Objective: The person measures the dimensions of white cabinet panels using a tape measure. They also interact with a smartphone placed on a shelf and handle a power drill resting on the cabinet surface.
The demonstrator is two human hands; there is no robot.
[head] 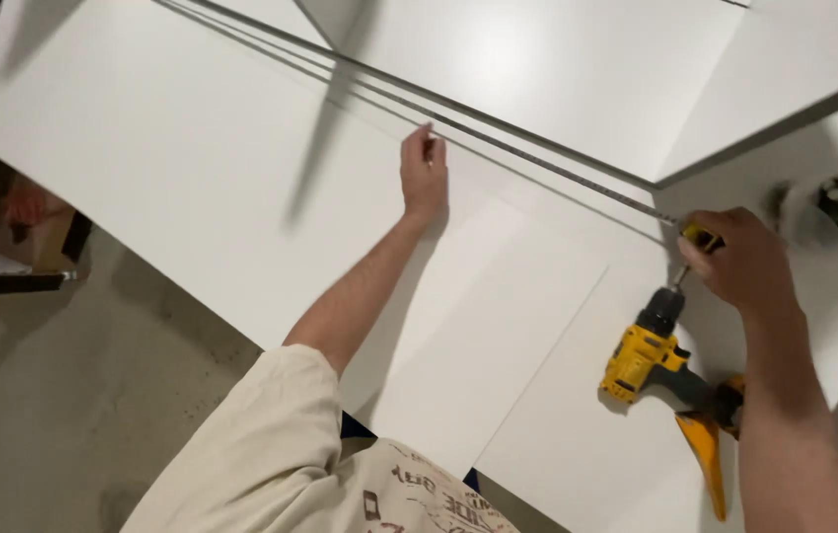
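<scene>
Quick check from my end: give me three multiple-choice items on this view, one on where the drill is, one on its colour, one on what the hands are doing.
1. Where does the cordless drill lie?
A. On the white panel
B. On the floor
C. In the left hand

2. What colour is the drill body?
A. Red
B. Yellow and black
C. Green

3. What does the left hand do?
A. Grips the drill
B. Hangs off the panel
C. Rests flat beside the metal rail

Answers: 1 A, it rests on the board below the right hand; 2 B, yellow housing, black chuck; 3 C, fingers flat by the rail.
</scene>
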